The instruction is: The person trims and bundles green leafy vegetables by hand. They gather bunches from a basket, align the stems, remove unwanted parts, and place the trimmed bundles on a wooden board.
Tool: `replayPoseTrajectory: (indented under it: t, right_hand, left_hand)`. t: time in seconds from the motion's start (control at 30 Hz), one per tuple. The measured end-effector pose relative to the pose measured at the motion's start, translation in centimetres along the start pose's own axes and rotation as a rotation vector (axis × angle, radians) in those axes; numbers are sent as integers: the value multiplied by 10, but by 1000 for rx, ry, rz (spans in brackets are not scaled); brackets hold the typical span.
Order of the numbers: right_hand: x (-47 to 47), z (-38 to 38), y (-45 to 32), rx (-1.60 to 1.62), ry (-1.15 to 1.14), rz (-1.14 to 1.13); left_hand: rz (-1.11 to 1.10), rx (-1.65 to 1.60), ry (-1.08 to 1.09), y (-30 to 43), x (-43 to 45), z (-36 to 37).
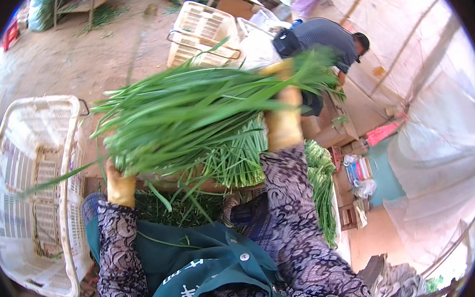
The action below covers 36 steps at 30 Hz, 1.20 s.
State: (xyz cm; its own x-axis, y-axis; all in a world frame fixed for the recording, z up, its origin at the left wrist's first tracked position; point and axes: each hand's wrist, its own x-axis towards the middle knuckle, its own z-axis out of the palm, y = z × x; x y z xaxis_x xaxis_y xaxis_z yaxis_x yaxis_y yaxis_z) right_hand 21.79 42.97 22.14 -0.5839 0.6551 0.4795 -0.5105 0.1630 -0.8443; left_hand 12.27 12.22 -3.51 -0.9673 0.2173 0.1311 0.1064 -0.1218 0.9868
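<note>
A large bundle of long green leafy stalks [184,106], perhaps garlic chives, lies across both hands, its leaf tips blurred at the right. My left hand [121,185], in a yellow glove, grips the bundle's left end from below. Around its right part is my right hand [284,119], also yellow-gloved and partly hidden by leaves. Beneath the bundle, more cut stalks [238,161] rest on a wooden surface. Loose green trimmings [167,208] lie just in front of my teal apron [217,259].
At the left stands a white plastic crate [67,245]. Another crate [203,29] is beyond the bundle. A person [325,37] bends over at the upper right, near a wooden bench [337,134]. Tied green bundles [323,196] lie right of my right sleeve.
</note>
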Motion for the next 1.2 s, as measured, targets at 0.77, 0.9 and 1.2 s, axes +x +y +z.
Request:
replayPoseTrajectory:
  t: [0.77, 0.9, 1.2]
  right_hand:
    - [-30, 37, -15, -1042, -318, 107]
    - [-32, 58, -19, 4, -268, -60]
    - [-35, 64, -52, 86, -348, -169]
  left_hand:
    - [-523, -751, 330, -30, 23, -57]
    - [-494, -748, 179, 8, 21, -48]
    - [-346, -697, 223, 34, 18, -35]
